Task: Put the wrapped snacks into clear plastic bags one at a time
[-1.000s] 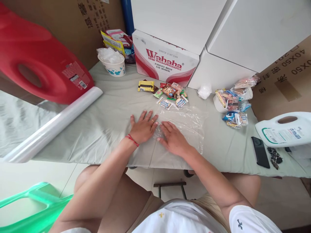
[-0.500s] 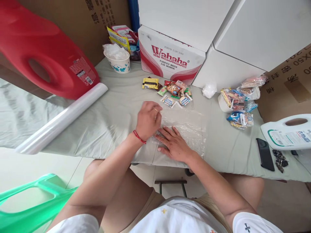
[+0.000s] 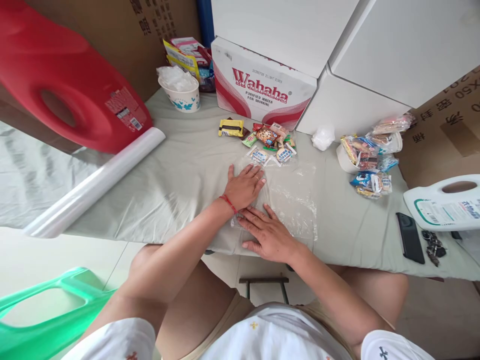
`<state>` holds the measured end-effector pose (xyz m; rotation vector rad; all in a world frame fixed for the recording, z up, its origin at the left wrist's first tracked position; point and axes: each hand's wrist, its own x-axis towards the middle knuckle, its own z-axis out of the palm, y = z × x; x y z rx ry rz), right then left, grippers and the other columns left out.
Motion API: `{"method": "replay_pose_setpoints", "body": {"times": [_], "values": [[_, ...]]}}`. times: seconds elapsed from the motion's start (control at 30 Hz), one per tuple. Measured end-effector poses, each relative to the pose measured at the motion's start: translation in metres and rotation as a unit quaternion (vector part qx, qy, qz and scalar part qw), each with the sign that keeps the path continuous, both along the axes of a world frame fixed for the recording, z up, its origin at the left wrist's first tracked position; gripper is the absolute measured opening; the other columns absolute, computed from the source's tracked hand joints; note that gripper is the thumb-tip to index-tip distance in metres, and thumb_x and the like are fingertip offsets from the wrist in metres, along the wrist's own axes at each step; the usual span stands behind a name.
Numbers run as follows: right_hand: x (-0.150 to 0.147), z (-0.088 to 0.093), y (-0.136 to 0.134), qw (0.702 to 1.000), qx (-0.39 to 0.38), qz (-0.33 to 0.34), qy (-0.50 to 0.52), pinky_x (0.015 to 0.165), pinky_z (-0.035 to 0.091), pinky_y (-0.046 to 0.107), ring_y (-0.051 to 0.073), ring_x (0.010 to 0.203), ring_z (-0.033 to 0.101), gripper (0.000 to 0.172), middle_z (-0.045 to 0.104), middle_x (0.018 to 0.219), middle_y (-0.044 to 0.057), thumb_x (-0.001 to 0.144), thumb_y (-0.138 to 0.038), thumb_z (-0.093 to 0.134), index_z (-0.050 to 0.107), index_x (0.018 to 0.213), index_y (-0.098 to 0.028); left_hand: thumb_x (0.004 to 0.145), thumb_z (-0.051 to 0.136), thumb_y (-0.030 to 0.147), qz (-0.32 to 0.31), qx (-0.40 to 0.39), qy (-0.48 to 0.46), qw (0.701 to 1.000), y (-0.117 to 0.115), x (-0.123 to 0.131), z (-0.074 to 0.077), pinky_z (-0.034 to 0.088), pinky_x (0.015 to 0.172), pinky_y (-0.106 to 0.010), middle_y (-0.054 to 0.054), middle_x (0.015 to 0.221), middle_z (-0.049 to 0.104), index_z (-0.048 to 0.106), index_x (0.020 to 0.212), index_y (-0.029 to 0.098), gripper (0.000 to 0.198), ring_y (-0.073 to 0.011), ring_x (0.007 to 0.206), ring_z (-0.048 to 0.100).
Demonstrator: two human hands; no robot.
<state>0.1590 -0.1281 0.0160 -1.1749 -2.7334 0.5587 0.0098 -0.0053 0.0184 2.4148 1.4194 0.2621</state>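
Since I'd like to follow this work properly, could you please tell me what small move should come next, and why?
Probably slide the right hand rightward over the clear plastic: creases show across its right part, which neither hand covers, while the left hand, fingers spread near its left side, could help steady it.
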Motion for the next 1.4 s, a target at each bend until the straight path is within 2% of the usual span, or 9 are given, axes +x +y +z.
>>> {"method": "replay_pose_setpoints", "body": {"times": [0.23, 0.37, 0.43, 0.57, 0.67, 0.8, 1.07, 1.23, 1.4], "values": [[0.006, 0.014, -0.046, 0.993, -0.090, 0.054, 0.047, 0.130, 0.001, 0.058, 0.023, 0.156, 0.031, 0.062, 0.042, 0.164, 0.010, 0.103, -0.051, 0.052, 0.041, 0.158, -0.024, 0.107, 0.018, 0.048, 0.032, 0.024, 0.038, 0.998, -0.013, -0.003, -0.007, -0.002, 0.121, -0.076, -0.006, 0.171, 0.028, 0.038, 0.161, 0.029, 0.060, -0.0308, 0.159, 0.022], [0.018, 0.045, -0.027, 0.973, -0.175, 0.069, 0.135, 0.126, 0.030, 0.049, 0.023, 0.141, 0.053, 0.046, 0.066, 0.142, 0.009, 0.102, -0.047, 0.058, 0.062, 0.142, -0.025, 0.106, 0.021, 0.055, 0.031, 0.020, 0.050, 0.998, -0.022, -0.005, -0.010, -0.003, 0.120, -0.077, -0.008, 0.173, 0.022, 0.032, 0.163, 0.027, 0.065, -0.0342, 0.160, 0.015], [0.021, 0.059, 0.005, 0.970, -0.173, 0.014, 0.169, 0.108, 0.049, 0.040, 0.022, 0.123, 0.066, 0.037, 0.074, 0.128, 0.008, 0.103, -0.042, 0.055, 0.068, 0.133, -0.025, 0.105, 0.022, 0.056, 0.030, 0.013, 0.051, 0.998, -0.024, -0.005, -0.011, -0.003, 0.119, -0.078, -0.008, 0.173, 0.019, 0.030, 0.164, 0.027, 0.066, -0.0354, 0.161, 0.012], [-0.002, 0.069, 0.105, 0.982, -0.079, -0.105, 0.133, 0.086, 0.054, 0.032, 0.019, 0.093, 0.072, 0.027, 0.078, 0.107, 0.004, 0.104, -0.032, 0.048, 0.073, 0.114, -0.025, 0.105, 0.029, 0.050, 0.019, 0.000, 0.036, 0.999, -0.025, -0.005, -0.010, -0.002, 0.119, -0.079, -0.009, 0.172, 0.026, 0.035, 0.162, 0.027, 0.062, -0.0377, 0.161, 0.011], [-0.046, 0.065, 0.189, 0.992, 0.033, -0.110, 0.054, 0.087, 0.051, 0.034, 0.023, 0.095, 0.070, 0.022, 0.076, 0.102, 0.007, 0.099, -0.023, 0.053, 0.072, 0.108, -0.019, 0.105, 0.026, 0.051, 0.024, 0.000, 0.025, 0.999, -0.025, -0.003, -0.008, 0.001, 0.120, -0.080, -0.011, 0.169, 0.032, 0.039, 0.161, 0.024, 0.063, -0.0376, 0.160, 0.014], [-0.116, 0.063, 0.284, 0.986, 0.140, -0.093, -0.016, 0.090, 0.051, 0.035, 0.024, 0.104, 0.065, 0.024, 0.067, 0.124, 0.011, 0.100, -0.018, 0.053, 0.065, 0.120, -0.015, 0.105, 0.024, 0.050, 0.034, -0.011, 0.029, 0.999, -0.026, 0.000, -0.006, 0.005, 0.121, -0.079, -0.010, 0.172, 0.024, 0.036, 0.162, 0.022, 0.064, -0.0374, 0.161, 0.012], [-0.199, 0.054, 0.398, 0.976, 0.184, -0.118, 0.005, 0.094, 0.050, 0.033, 0.023, 0.124, 0.055, 0.027, 0.050, 0.139, 0.012, 0.109, -0.019, 0.038, 0.056, 0.126, -0.009, 0.104, 0.029, 0.049, 0.039, -0.006, 0.016, 0.999, -0.027, 0.004, -0.012, 0.008, 0.123, -0.078, -0.011, 0.170, 0.030, 0.039, 0.161, 0.024, 0.063, -0.0378, 0.160, 0.016], [-0.197, 0.041, 0.393, 0.981, 0.151, -0.111, 0.057, 0.099, 0.049, 0.042, 0.025, 0.121, 0.056, 0.030, 0.057, 0.123, 0.010, 0.112, -0.022, 0.030, 0.057, 0.119, -0.011, 0.106, 0.025, 0.047, 0.029, -0.010, 0.022, 0.999, -0.026, 0.002, -0.010, 0.009, 0.122, -0.079, -0.012, 0.171, 0.026, 0.039, 0.161, 0.019, 0.064, -0.0364, 0.160, 0.016], [-0.130, 0.055, 0.308, 0.980, 0.185, -0.067, 0.042, 0.095, 0.048, 0.034, 0.023, 0.121, 0.055, 0.030, 0.058, 0.129, 0.007, 0.110, -0.024, 0.033, 0.062, 0.115, -0.020, 0.106, 0.027, 0.049, 0.032, -0.014, 0.030, 0.999, -0.025, 0.000, -0.009, 0.006, 0.122, -0.078, -0.012, 0.171, 0.025, 0.037, 0.162, 0.022, 0.063, -0.0372, 0.160, 0.016]]}}
